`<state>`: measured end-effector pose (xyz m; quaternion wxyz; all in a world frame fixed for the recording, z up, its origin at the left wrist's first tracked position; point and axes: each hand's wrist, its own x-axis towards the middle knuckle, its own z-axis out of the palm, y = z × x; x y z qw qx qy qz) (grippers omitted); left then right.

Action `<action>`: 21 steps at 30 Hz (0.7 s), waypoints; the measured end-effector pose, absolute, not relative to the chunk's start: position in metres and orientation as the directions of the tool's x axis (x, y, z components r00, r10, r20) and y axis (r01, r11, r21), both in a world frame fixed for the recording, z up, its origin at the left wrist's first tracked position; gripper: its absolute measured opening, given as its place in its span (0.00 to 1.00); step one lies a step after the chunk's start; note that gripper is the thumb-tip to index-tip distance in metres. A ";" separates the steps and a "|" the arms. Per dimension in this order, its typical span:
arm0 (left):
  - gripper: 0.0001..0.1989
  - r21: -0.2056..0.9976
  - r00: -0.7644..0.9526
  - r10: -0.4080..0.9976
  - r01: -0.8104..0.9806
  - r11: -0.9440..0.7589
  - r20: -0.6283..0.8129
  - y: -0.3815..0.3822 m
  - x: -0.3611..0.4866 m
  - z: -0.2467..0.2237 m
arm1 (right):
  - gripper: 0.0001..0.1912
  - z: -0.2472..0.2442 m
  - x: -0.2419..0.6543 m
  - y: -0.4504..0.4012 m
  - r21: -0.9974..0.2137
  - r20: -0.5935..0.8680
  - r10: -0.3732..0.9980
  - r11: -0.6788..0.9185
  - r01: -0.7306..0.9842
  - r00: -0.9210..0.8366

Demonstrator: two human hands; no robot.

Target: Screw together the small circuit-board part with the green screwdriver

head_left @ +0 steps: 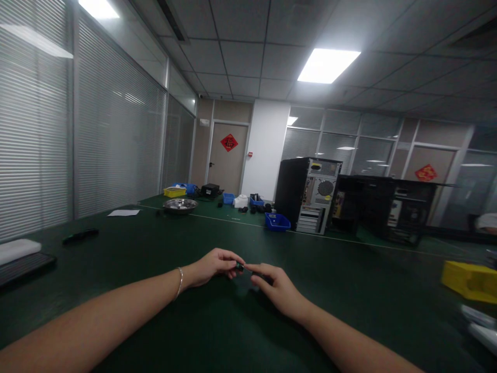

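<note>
Just above the green table [233,331], near the middle of the view, my left hand [213,267] pinches a small dark object [239,267] between thumb and fingers. A bracelet circles the left wrist. My right hand [277,287] comes in from the right, its index fingertip at the small object and its thumb bent below. Something dark shows under the right fingers, but it is too blurred to identify. The small object is partly covered by the left fingers.
Ahead stand a computer tower [306,194], a blue bin [277,221] and a steel bowl [180,206]. A yellow bin [469,281] is at the right. On the left lie a black keyboard [27,269], a dark tool [81,235] and white paper [123,213].
</note>
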<state>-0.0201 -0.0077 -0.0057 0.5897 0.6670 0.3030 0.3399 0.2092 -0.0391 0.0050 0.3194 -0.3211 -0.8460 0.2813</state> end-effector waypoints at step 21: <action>0.19 0.987 0.595 0.800 -0.157 0.019 0.079 -0.002 -0.020 -0.010 | 0.18 -0.001 0.212 -0.032 -0.696 0.354 0.719 0.630 0.345 -0.598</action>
